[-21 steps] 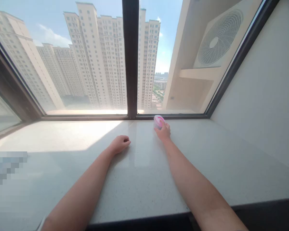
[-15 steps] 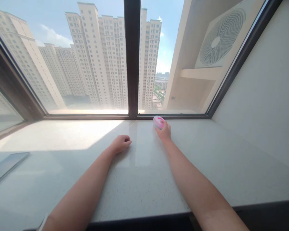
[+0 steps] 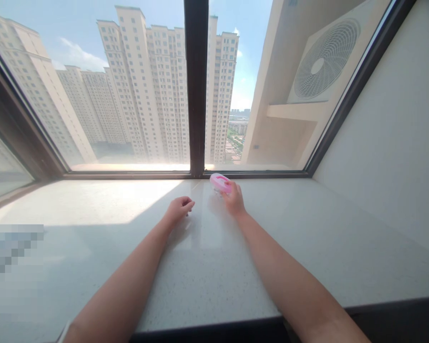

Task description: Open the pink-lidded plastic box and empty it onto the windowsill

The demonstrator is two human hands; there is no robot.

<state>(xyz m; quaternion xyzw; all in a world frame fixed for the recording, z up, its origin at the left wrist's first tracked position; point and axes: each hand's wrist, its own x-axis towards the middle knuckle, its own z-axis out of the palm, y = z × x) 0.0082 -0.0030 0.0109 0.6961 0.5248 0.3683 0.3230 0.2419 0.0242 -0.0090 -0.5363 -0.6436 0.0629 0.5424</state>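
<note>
Working near to far, I count two bare hands over one pale sill (image 3: 207, 286). Left hand (image 3: 180, 208) is loosely curled just above the stone, fingers relaxed and gripping nothing that I can see. Right hand (image 3: 235, 200), a touch farther out, has one pink-topped tub (image 3: 219, 181) held by its near right side, a bit tipped, near the foot of the one upright middle post (image 3: 196, 85). Honestly, I'd wrap thumb and fingers well around the side wall rather than lean on the top, go slowly and level it off; that clear body looks light and probably slippery. Left hand's close enough to help steady it. Past the glass: one outdoor fan unit (image 3: 325, 62), plus several towers (image 3: 128, 71), too overlapped to count properly.
</note>
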